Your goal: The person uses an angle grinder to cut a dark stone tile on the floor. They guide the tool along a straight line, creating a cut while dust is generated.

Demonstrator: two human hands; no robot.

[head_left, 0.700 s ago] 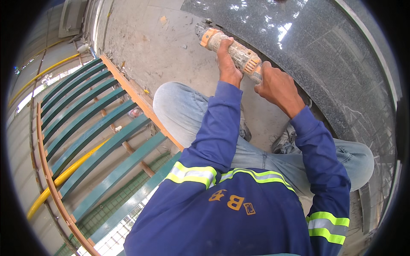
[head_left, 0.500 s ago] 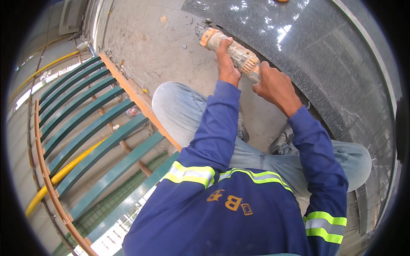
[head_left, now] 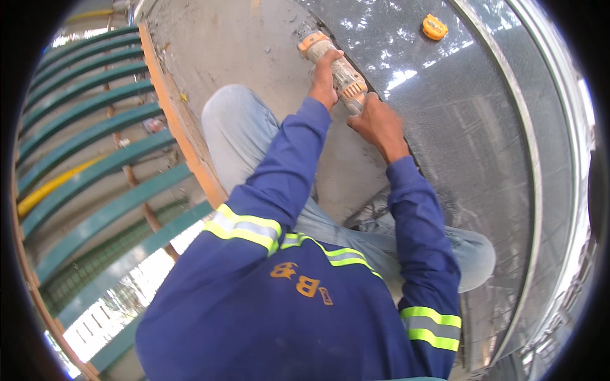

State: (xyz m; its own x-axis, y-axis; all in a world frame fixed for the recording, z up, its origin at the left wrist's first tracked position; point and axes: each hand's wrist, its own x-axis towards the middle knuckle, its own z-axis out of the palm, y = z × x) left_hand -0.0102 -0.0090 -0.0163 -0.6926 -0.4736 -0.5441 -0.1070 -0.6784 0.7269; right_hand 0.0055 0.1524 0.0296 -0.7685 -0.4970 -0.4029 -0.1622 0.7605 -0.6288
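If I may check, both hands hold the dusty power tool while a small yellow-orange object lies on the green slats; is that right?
Not quite: the head view shows the small yellow-orange object lying on the dark, glossy slab, not on the green slats. The rest stands: the left hand and the right hand both hold the dusty power tool.

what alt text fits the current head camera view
A person has left grip and right grip on a dusty angle grinder beside a polished dark stone slab bearing a yellow tape measure. A green-slatted frame is at left.
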